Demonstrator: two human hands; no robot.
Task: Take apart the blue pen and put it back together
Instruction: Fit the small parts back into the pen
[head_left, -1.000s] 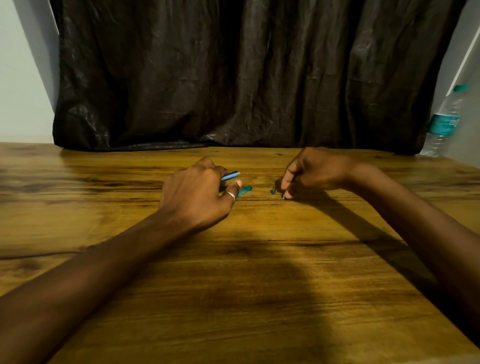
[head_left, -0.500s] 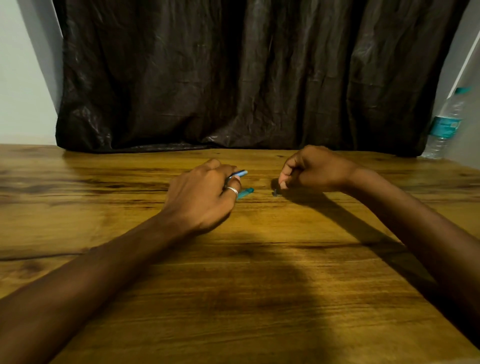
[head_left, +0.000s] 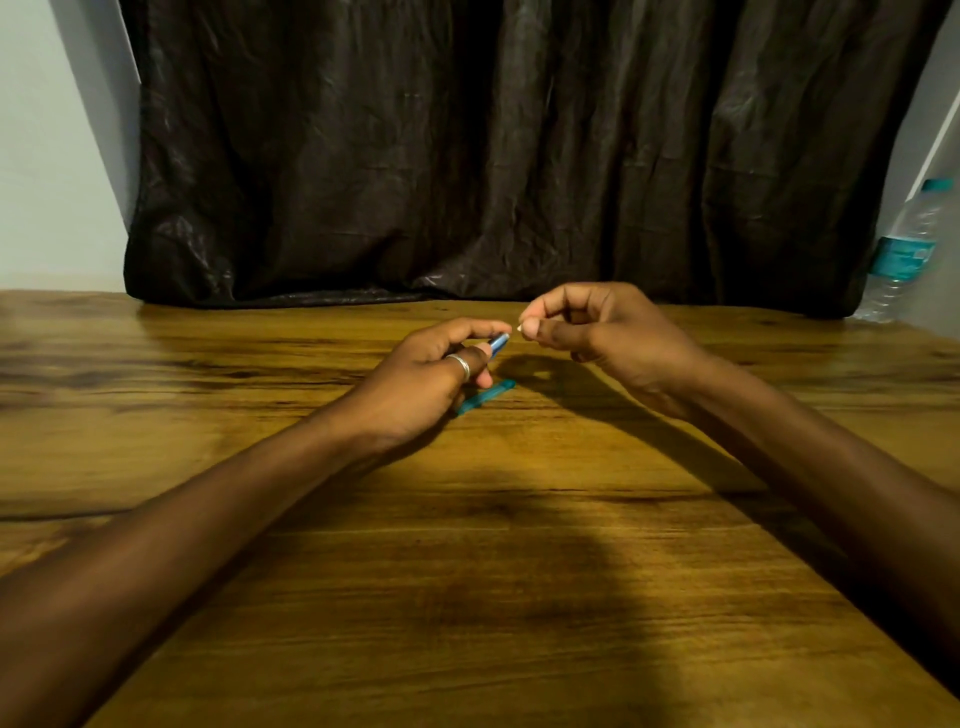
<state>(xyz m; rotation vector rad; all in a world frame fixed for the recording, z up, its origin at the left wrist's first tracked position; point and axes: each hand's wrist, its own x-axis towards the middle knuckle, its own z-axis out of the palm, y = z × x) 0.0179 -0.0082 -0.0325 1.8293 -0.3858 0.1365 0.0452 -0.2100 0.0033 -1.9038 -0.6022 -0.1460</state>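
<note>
Left hand (head_left: 426, 382) is curled around the blue pen barrel (head_left: 498, 344), open end poking out toward the right hand (head_left: 597, 332). Right hand has fingertips pinched shut on a tiny pale part (head_left: 519, 328), too small to identify, maybe a tip piece or refill end. The two are nearly touching, both held above the table (head_left: 519, 597). A teal pen piece (head_left: 485, 397), probably the cap, lies flat on the wood just under and beside the left hand's fingers.

Risks, my read:
- The small part is held only at its edge; if it slips it drops and could roll out of sight on the wood grain.
- Misalignment at the barrel mouth: pushing in at an angle could jam or bend it.
- Left hand lowering could nudge the teal piece away.

Surroundings: dark curtain (head_left: 493, 156) behind both hands, water bottle (head_left: 904, 254) well off to the far right. Nothing stands between the hands.
</note>
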